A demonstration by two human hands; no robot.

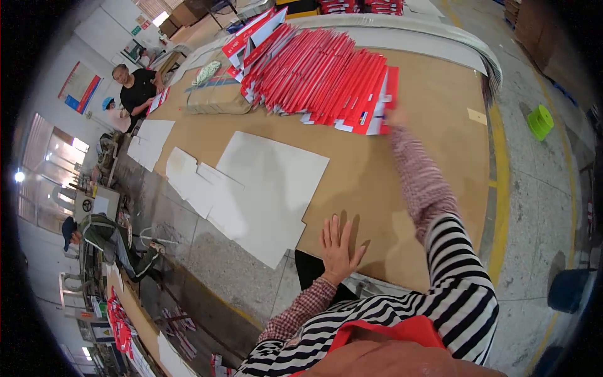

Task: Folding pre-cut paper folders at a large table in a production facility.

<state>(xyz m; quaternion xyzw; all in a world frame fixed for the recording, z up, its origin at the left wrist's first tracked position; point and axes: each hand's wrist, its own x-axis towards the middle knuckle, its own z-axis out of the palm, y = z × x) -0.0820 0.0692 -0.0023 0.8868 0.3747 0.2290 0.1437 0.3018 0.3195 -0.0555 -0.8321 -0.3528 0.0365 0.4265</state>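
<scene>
My left hand (340, 250) lies on the near edge of the brown board table top (352, 195), its fingers spread, nothing in it. Across the table, my right hand (395, 117) is at the right end of a long row of flat red and white printed cartons (314, 72). Motion blurs its fingers, so I cannot make out whether it grips the end carton (391, 88). The cartons lean on one another, packed closely. Left of my hands, a large white cardboard sheet (270, 182) with cut edges lies on the brown board.
Behind the sheet sits a wrapped brown bundle (217, 99). One person in black (135, 91) stands at the table's far left; another in dark green (100, 235) bends at the left. A green stool (540, 122) and blue bin (570, 290) stand on the floor right.
</scene>
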